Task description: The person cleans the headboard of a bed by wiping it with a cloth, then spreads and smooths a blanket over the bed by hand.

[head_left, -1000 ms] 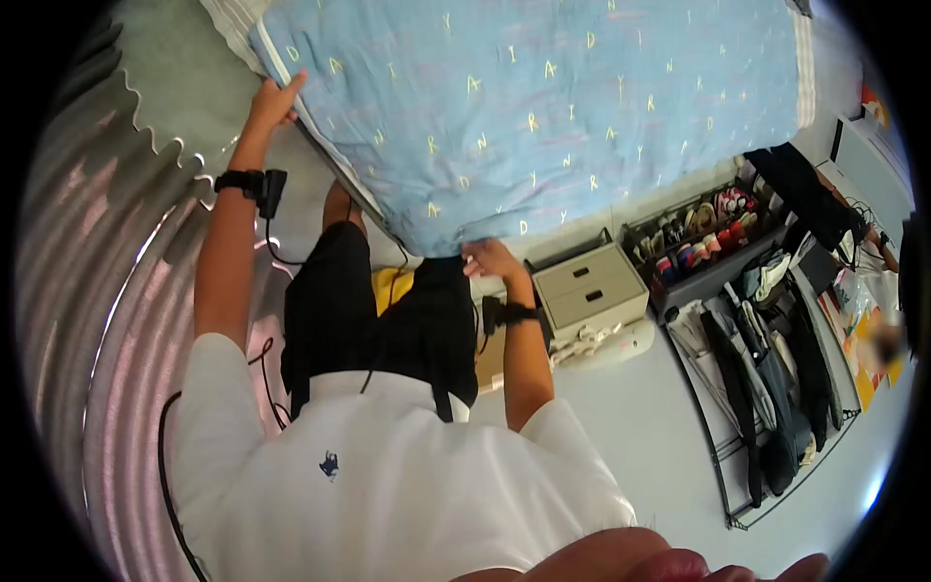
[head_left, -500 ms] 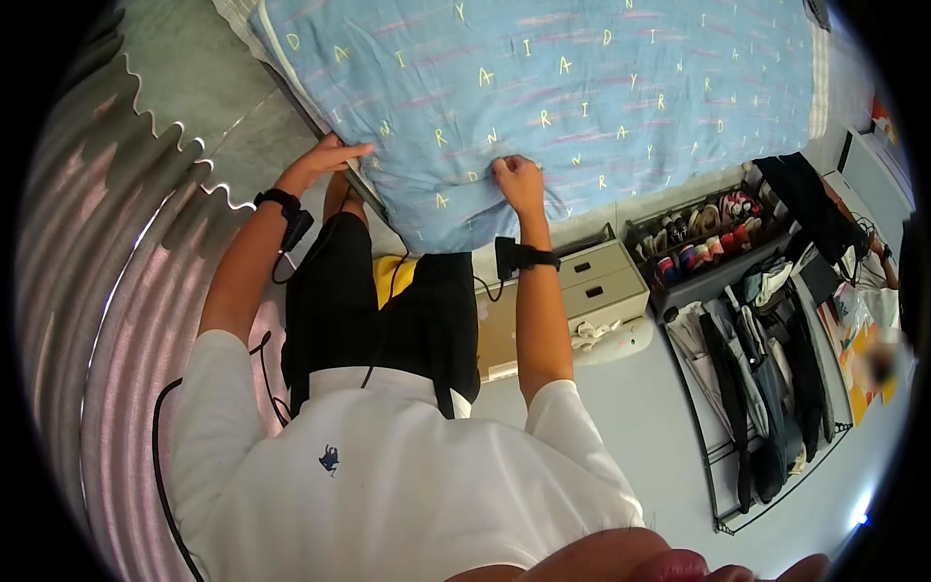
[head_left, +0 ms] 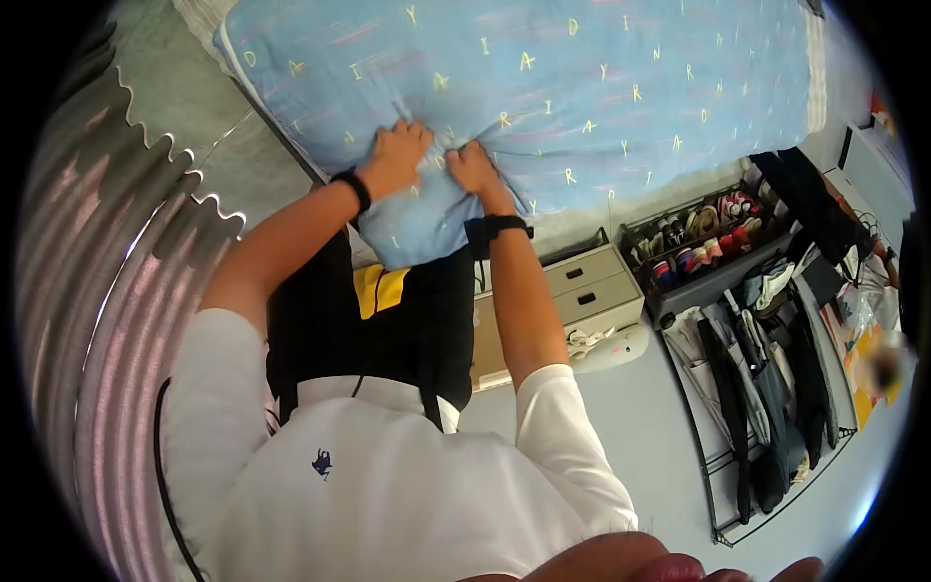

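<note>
A light blue bed cover (head_left: 592, 87) printed with yellow letters and pink streaks lies over the bed in front of me. My left hand (head_left: 398, 157) is on the cover near its front corner, fingers curled into the cloth. Just to its right, my right hand (head_left: 473, 168) is closed on a bunched fold, and creases spread out from it. Cloth gathers between the two hands. The corner of the cover hangs down towards my black shorts (head_left: 388, 344). Both fingertips are partly sunk in the fabric.
A wavy curtain (head_left: 116, 369) hangs along the left. Right of my legs stands a small drawer unit (head_left: 587, 286). Beyond it are a shoe rack (head_left: 698, 238) and a metal rack with hanging clothes (head_left: 766, 407). A white plush toy (head_left: 611, 347) lies by the drawers.
My left hand has moved right from the bed's side edge onto the cover, beside my right hand. My right hand has shifted slightly left, and the cloth between them has bunched up.
</note>
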`<state>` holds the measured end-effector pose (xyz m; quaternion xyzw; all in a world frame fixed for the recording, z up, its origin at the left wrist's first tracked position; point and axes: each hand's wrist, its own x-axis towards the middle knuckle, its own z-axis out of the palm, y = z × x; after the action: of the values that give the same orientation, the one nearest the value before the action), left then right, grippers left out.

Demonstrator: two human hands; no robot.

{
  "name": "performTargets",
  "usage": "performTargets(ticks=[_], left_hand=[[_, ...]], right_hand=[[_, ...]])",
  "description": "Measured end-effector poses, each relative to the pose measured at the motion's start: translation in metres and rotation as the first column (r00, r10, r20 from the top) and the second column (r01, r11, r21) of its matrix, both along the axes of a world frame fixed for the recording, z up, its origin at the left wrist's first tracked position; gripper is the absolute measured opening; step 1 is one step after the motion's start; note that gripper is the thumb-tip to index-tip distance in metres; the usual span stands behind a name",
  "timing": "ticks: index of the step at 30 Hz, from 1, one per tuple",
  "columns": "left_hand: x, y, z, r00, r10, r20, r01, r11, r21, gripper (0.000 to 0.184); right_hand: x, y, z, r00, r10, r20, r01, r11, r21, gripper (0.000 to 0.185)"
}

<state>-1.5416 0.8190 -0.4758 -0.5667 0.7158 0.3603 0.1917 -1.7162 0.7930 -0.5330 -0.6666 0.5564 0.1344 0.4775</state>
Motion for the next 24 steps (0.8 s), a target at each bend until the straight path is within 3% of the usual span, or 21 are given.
performTargets(ticks=[2,3,4,6,8,10,12,16,18,24], left_hand=[[-0.008,-0.01,-0.027,1.0,0.01,-0.003,-0.01,1.0,0.019,0.076],[-0.009,-0.01,-0.034,1.0,0.02,0.009,-0.021,0.999,0.026,0.076],[-0.009,-0.008,-0.032,0.999,0.047,0.013,-0.047,0.999,0.004,0.081],[-0.009,0.003,-0.031,0.998,0.058,0.021,-0.058,0.998,0.016,0.087],[-0.005,-0.002,-0.043,0.992,0.103,-0.068,-0.104,0.995,-0.007,0.092],[-0.009,-0.016,-0.038,0.994,0.104,-0.034,-0.105,0.994,-0.028,0.092],[-0.007,-0.019,-0.027,0.994,0.105,-0.02,-0.1,0.983,0.156,0.093],[-0.007,-0.017,-0.04,0.984,0.169,-0.065,-0.156,0.974,0.163,0.095],[-0.015,-0.021,-0.032,0.982,0.185,0.03,-0.187,0.958,0.219,0.096],[-0.02,-0.01,-0.034,0.983,0.163,0.09,-0.172,0.98,0.097,0.089]], right_hand=[[-0.012,-0.017,-0.008,0.998,0.03,0.049,-0.028,0.999,-0.035,0.043],[-0.005,-0.054,0.02,0.999,-0.044,-0.005,0.043,0.942,0.333,0.042],[-0.009,-0.076,0.04,0.991,-0.098,-0.09,0.133,0.742,0.657,0.041],[-0.045,-0.092,0.038,0.989,-0.144,-0.017,0.136,0.878,0.459,0.04],[-0.093,-0.115,0.031,0.991,-0.13,-0.036,0.132,0.99,0.047,0.038],[-0.149,-0.147,0.032,0.956,-0.195,-0.221,0.128,0.95,-0.286,0.037],[-0.197,-0.169,0.042,0.9,-0.361,-0.246,0.223,0.863,-0.453,0.039],[-0.223,-0.18,0.021,0.899,-0.349,-0.263,0.194,0.858,-0.475,0.048],[-0.224,-0.175,-0.007,0.942,-0.259,-0.211,0.121,0.853,-0.508,0.058],[-0.223,-0.205,-0.021,0.955,-0.224,-0.194,0.151,0.931,-0.332,0.066]])
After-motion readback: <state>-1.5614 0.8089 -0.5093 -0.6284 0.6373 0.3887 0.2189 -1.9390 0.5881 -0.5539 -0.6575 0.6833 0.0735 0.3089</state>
